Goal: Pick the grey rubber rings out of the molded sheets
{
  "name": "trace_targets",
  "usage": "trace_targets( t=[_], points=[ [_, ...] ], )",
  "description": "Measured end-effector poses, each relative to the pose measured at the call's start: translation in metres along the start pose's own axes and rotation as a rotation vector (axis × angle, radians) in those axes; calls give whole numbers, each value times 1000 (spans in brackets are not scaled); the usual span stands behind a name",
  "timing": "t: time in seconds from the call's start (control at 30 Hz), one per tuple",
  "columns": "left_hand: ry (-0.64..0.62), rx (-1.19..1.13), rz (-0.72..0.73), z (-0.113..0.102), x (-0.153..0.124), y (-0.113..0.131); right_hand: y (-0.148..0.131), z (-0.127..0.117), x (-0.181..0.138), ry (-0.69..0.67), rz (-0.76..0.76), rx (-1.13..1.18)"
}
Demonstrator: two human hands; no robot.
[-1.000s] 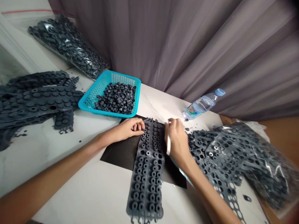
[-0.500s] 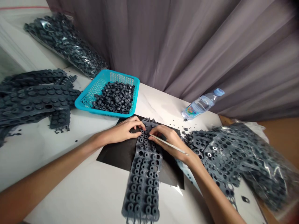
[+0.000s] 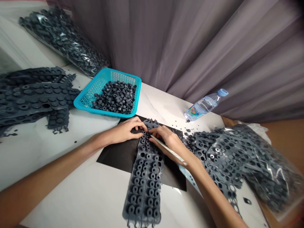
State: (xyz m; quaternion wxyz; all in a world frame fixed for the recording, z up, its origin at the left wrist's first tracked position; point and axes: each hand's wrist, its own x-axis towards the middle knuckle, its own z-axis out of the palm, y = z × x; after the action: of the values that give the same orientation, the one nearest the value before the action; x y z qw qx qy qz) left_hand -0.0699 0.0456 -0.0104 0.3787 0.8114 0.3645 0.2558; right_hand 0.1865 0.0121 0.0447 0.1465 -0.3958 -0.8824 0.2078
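Observation:
A long dark grey moulded rubber sheet [image 3: 143,175] with rows of ring-shaped parts lies lengthwise in front of me, its upper portion over a black mat [image 3: 116,155]. At its upper left edge, my left hand [image 3: 129,130] has thumb and fingers curled closed onto the sheet. My right hand [image 3: 169,139] rests over the sheet's upper right side, closed round a thin whitish stick-like tool [image 3: 171,152]. The tool's tip points at the rings beside my left fingertips. Both hands' fingertips nearly meet, and whatever small part lies between them is hidden.
A turquoise basket [image 3: 82,103] of loose rubber rings stands behind my left hand. Further left are stacked moulded sheets [image 3: 30,98] and a bag of parts [image 3: 64,39]. To the right lie a water bottle [image 3: 205,105], scattered bits, punched-out sheets [image 3: 220,152] and a clear bag [image 3: 273,177].
My right fingertips have come closer to my left ones, and the tool's rear end has swung slightly down and left. The whole view has shifted a little.

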Motion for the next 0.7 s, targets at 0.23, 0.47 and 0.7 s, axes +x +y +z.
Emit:
trace_targets(
  t=[0.23, 0.47, 0.7],
  points=[
    [-4, 6, 2, 0, 0, -1, 3, -4, 1, -15, -9, -2],
    [5, 3, 11, 0, 0, 0, 4, 2, -1, 2, -30, -128],
    [22, 25, 12, 2, 0, 0, 10, 27, 2, 100, -160, -445]
  ],
)
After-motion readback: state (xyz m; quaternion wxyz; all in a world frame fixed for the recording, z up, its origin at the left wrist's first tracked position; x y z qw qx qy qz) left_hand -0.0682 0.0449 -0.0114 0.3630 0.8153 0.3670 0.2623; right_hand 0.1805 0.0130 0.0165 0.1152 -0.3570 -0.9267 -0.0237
